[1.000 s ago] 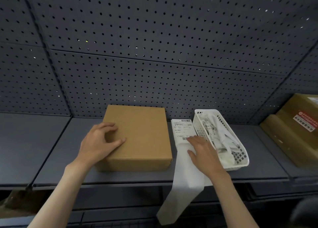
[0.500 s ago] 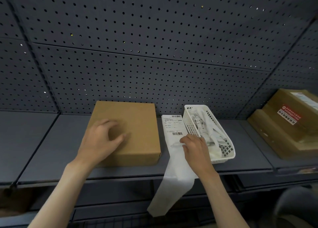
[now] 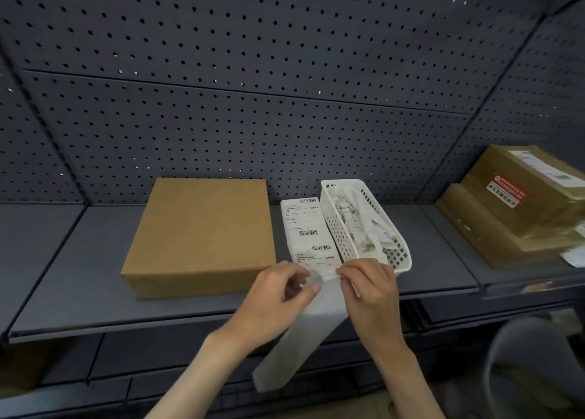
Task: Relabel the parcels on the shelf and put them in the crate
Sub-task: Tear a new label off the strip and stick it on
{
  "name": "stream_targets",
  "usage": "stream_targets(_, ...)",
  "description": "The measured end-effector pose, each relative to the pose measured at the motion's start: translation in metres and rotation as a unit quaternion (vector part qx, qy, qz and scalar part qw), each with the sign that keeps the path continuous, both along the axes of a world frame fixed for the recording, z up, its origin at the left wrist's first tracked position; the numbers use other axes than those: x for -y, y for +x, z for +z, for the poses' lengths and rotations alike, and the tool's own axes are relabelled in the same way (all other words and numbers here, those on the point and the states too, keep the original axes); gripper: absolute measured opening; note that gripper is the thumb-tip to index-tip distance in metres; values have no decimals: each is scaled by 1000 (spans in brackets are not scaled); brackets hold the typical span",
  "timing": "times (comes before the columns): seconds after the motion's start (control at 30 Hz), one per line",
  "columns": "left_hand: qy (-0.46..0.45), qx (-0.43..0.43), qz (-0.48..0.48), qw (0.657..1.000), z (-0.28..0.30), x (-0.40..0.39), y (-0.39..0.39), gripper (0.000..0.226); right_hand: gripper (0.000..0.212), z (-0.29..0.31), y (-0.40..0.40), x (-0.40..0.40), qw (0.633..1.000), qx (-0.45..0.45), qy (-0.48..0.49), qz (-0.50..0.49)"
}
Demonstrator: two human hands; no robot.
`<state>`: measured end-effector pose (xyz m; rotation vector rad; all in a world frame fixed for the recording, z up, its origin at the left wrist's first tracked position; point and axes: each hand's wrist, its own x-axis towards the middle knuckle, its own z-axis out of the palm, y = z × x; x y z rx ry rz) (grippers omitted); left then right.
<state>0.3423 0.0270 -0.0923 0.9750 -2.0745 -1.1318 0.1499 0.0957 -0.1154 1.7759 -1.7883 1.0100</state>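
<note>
1. Head view shows our left hand [image 3: 278, 295] no longer resting on the brown parcel [image 3: 202, 232] at centre left of the frame; half a second ago it lay flat on the lid, and now it has come across to the label strip [image 3: 308, 228] at lower centre
2. Our left thumb and fingers curl in and pinch the strip's near edge, where a small translucent curl of backing shows between the fingertips
3. Our right hand [image 3: 370, 295], which a second ago pressed down on the strip, now pinches the same edge from the right side, its fingers curled round the paper, just in front of the white basket [image 3: 402, 260]
4. The strip lies printed side up between the parcel and the basket, and its blank tail hangs over the front lip of the shelf [image 3: 79, 292] toward the bottom of the frame
5. We judge that this means the peeling of a fresh label has begun; the parcel itself sits untouched on the shelf, with no label on its lid
6. Other taped parcels [image 3: 519, 206] wait at the right edge of the frame; the crate is not in view, so packing is still ahead
</note>
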Motion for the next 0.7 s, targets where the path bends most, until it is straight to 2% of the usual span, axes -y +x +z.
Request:
stream_targets(0.1, 34, 7, -23, 999, -8, -11, -8, 46, 13, 2, 4, -16, 1000, 4, -17, 0)
stream_targets(0.13, 34, 5, -24, 999, -9, -14, -10, 48, 15, 2, 6, -21, 1000, 6, -20, 1)
stream_targets(0.27, 28, -68, 32, 997, -14, -26, -18, 27, 10, 2, 11, -39, 1000, 3, -21, 11)
stream_targets(0.4, 28, -103, 41, 993, -19, -29, -19, 38, 9, 0, 11, -50, 1000, 12, -22, 17)
stream_targets(0.57, 73, -161, 2, 984, -26, -37, -24, 33, 10, -7, 12, -57, 998, 39, -14, 46)
stream_targets(0.7, 161, -187, -8, 969, -32, -40, -24, 35, 9, -11, 12, -60, 996, 65, -1, 62)
